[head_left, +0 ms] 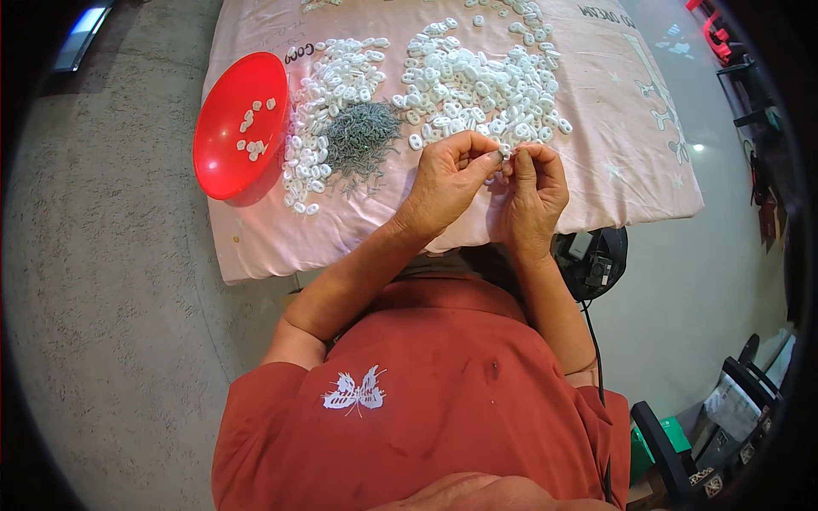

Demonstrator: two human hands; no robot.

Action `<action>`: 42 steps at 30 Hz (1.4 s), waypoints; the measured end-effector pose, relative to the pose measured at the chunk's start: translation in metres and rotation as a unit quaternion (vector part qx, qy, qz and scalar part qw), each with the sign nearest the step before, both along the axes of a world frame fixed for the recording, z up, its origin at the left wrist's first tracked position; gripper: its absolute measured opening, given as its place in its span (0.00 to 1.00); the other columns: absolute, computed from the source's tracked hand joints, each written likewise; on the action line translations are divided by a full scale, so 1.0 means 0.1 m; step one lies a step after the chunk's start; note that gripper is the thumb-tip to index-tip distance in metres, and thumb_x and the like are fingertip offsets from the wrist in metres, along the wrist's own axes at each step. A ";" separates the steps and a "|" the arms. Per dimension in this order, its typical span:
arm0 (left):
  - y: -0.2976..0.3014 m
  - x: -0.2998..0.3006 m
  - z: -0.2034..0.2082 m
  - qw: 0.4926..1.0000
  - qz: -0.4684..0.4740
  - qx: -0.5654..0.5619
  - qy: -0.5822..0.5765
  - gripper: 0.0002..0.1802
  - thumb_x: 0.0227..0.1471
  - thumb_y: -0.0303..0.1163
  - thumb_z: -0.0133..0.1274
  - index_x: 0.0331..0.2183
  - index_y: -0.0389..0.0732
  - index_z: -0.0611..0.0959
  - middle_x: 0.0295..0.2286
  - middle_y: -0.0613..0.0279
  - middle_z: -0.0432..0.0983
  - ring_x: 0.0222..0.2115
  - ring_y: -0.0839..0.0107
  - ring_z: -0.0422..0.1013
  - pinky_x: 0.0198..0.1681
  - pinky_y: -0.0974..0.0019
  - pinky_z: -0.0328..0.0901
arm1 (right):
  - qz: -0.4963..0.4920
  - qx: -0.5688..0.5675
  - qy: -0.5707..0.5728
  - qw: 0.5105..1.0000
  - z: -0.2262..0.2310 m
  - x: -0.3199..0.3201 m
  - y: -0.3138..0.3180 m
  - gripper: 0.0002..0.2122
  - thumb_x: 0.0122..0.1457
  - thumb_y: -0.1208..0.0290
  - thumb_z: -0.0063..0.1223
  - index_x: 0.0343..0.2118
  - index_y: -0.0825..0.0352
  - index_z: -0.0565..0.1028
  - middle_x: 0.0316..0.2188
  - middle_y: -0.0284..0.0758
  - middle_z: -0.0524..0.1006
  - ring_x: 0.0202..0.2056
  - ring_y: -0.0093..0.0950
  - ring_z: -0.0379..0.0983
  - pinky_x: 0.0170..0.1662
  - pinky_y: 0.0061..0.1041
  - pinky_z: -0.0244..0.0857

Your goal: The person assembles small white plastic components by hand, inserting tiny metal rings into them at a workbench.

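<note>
My left hand [452, 180] and my right hand [537, 192] meet at the near edge of a heap of small white oval plastic pieces [477, 81] with holes in them. Thumb and forefinger of the left are pinched on one small white plastic piece [505, 151]. Close against it, the right hand's fingertips are pressed together; what they hold is too small and hidden to name. To the left of my hands lies a pile of thin grey metal screws or pins [362, 140], partly over a second heap of white pieces [345, 72].
A red bowl [230, 162] at the table's left edge has a few whitish pieces inside. Pink cloth [596, 128] covers the table. A dark round container with devices [596, 260] sits below the near edge, a cable running down from it. Black-framed furniture [660, 447] stands lower right.
</note>
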State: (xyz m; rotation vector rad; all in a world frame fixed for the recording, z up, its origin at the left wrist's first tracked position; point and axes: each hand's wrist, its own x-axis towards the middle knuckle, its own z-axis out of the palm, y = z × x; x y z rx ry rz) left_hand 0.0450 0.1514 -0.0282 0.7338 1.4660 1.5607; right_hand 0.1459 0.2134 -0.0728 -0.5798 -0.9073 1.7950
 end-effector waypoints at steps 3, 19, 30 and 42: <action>-0.01 0.01 0.01 1.000 -0.002 -0.004 0.005 0.05 0.57 0.22 0.52 0.36 0.31 0.80 0.29 0.63 0.79 0.30 0.80 0.74 0.34 0.76 0.69 | 0.003 -0.012 -0.001 1.000 0.00 0.01 0.00 0.02 0.64 0.76 0.51 0.37 0.68 0.72 0.29 0.29 0.73 0.28 0.15 0.68 0.32 0.15 0.64; -0.04 -0.02 -0.05 0.997 0.006 -0.025 0.071 0.05 0.57 0.24 0.53 0.36 0.34 0.81 0.29 0.69 0.78 0.29 0.85 0.70 0.32 0.80 0.65 | 0.023 0.020 -0.023 0.999 0.01 0.01 -0.01 0.02 0.64 0.77 0.51 0.37 0.68 0.71 0.30 0.28 0.73 0.29 0.15 0.67 0.32 0.15 0.64; -0.07 -0.02 0.04 0.993 0.009 -0.023 0.118 0.05 0.56 0.25 0.54 0.35 0.34 0.81 0.26 0.70 0.77 0.26 0.86 0.69 0.29 0.80 0.64 | 0.048 0.057 -0.085 0.994 0.06 0.04 0.01 0.02 0.63 0.78 0.51 0.37 0.68 0.71 0.31 0.28 0.73 0.30 0.15 0.67 0.35 0.14 0.64; -0.10 0.04 0.08 0.992 0.021 -0.019 0.125 0.04 0.56 0.24 0.55 0.33 0.34 0.81 0.23 0.73 0.74 0.23 0.88 0.65 0.25 0.81 0.60 | 0.077 0.063 -0.061 0.993 0.06 0.06 0.01 0.01 0.64 0.78 0.50 0.37 0.68 0.71 0.32 0.27 0.72 0.31 0.15 0.66 0.35 0.14 0.63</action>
